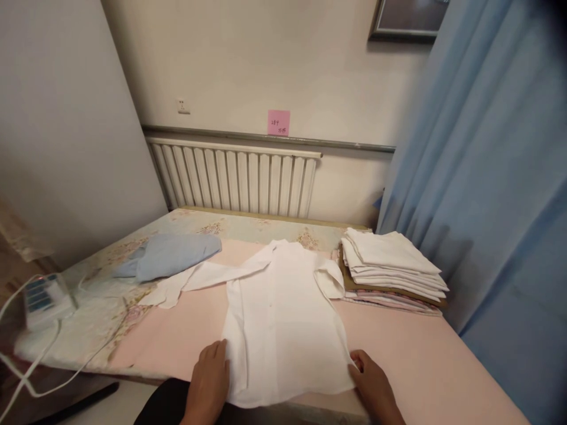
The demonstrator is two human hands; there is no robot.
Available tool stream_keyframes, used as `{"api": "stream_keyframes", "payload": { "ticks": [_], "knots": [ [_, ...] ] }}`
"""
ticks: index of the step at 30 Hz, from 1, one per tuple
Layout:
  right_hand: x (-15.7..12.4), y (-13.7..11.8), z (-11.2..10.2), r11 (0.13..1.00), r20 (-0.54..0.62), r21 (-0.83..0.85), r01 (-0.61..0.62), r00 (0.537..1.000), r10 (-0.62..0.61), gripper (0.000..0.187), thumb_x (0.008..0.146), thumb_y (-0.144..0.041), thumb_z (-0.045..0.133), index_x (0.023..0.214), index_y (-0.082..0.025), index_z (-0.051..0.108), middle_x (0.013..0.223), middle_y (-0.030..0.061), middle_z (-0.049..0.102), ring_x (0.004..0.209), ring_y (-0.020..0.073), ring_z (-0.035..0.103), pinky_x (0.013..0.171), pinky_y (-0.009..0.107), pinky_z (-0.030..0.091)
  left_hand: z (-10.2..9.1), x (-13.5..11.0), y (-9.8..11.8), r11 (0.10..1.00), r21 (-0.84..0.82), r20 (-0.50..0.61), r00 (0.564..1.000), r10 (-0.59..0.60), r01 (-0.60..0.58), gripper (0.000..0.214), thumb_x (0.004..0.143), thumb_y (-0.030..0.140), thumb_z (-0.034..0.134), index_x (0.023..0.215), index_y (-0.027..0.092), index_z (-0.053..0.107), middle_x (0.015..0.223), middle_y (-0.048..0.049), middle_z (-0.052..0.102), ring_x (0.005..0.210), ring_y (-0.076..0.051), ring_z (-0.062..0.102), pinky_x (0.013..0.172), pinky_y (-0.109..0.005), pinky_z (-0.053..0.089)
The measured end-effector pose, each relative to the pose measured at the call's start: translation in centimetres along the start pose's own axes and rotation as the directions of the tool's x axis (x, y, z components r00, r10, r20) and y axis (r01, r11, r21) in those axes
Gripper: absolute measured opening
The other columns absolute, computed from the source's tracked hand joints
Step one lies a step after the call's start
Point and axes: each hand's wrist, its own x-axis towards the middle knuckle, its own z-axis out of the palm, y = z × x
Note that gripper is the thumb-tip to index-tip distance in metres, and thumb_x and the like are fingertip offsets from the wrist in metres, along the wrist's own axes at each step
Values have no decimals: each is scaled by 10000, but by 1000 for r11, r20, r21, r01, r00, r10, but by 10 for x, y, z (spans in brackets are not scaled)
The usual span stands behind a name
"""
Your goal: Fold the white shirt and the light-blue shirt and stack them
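Note:
A white long-sleeved shirt (295, 319) lies spread on a pink cloth (186, 336), its collar toward the wall and its hem toward me. One sleeve stretches out to the left; the other is bent in at the right side. My left hand (209, 378) is closed at the shirt's lower left edge, with the fingertips partly hidden. At the lower right edge, my right hand (374, 381) pinches the fabric between thumb and fingers. A folded light-blue garment (177, 255) lies beyond the outstretched sleeve.
A stack of folded white clothes (394, 265) stands at the right. Blue curtain (487, 177) hangs beside it. A white power strip (48, 301) with loose cords sits at the left, on a flowered cover (163, 227). A radiator (234, 177) runs along the wall behind.

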Motion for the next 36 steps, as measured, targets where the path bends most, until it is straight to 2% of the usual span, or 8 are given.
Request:
{"api": "stream_keyframes", "payload": {
  "ticks": [6, 9, 13, 20, 24, 29, 33, 36],
  "knots": [
    [1, 8, 1, 999, 30, -46, 14, 999, -13, 205, 805, -336, 426, 843, -239, 602, 691, -13, 637, 653, 170, 600, 615, 264, 428, 31, 25, 13, 998, -38, 19, 999, 49, -48, 455, 837, 212, 401, 1250, 99, 555, 1365, -155, 514, 1315, -297, 394, 1079, -427, 308],
    [7, 8, -1, 984, -107, -127, 128, 984, -142, 255, 823, -360, 422, 874, -214, 625, 815, 45, 672, 776, 211, 622, 719, 318, 473, 36, 27, 15, 999, -34, -7, 999, 41, -42, 443, 838, 220, 404, 1235, 125, 574, 1369, -142, 517, 1318, -296, 394, 1075, -443, 309],
    [32, -18, 5, 906, -335, -279, 320, 851, -404, 363, 851, -360, 415, 1064, -157, 628, 1094, 132, 655, 1042, 275, 584, 943, 419, 441, 32, 24, 15, 997, -58, -59, 997, 55, -58, 401, 834, 228, 415, 1185, 177, 604, 1332, -111, 557, 1300, -279, 419, 1077, -439, 299],
    [86, -72, 81, 723, -180, -407, 558, 727, -663, 388, 892, -250, 390, 1180, -115, 613, 1243, 131, 612, 1166, 247, 559, 998, 410, 452, -9, 57, 26, 906, -424, -27, 1000, -11, -2, 295, 860, 291, 392, 995, 193, 634, 1027, -89, 669, 1008, -246, 600, 927, -392, 430],
    [92, -73, 107, 653, -124, -465, 598, 686, -717, 384, 893, -211, 405, 1222, -142, 590, 1322, 104, 557, 1260, 250, 478, 1054, 441, 397, -24, 104, 48, 626, -747, 160, 975, -155, 222, 248, 842, 334, 469, 977, 188, 617, 925, -53, 671, 856, -213, 638, 845, -371, 475],
    [96, -66, 112, 645, -121, -495, 582, 689, -714, 404, 869, -175, 415, 1237, -166, 581, 1346, 87, 537, 1269, 248, 470, 1052, 430, 395, -11, 175, 80, -234, -841, 531, 830, -174, 489, 319, 781, 357, 651, 997, 140, 562, 885, -89, 657, 759, -187, 669, 796, -349, 521],
    [105, -62, 116, 632, -96, -504, 589, 688, -719, 447, 835, -150, 430, 1261, -191, 562, 1363, 67, 521, 1270, 239, 469, 1050, 400, 394, 20, 229, 89, -443, -735, 617, 777, -125, 513, 400, 838, 420, 585, 1083, 124, 472, 1035, -183, 641, 873, -223, 687, 791, -357, 548],
    [115, -56, 120, 548, -74, -570, 612, 625, -777, 485, 779, -133, 460, 1250, -189, 563, 1347, 67, 538, 1242, 237, 497, 1014, 373, 423, 37, 269, 87, -536, -717, 598, 788, -146, 445, 346, 897, 401, 487, 1137, 154, 457, 1099, -168, 632, 919, -215, 680, 784, -351, 557]
  ]
}}
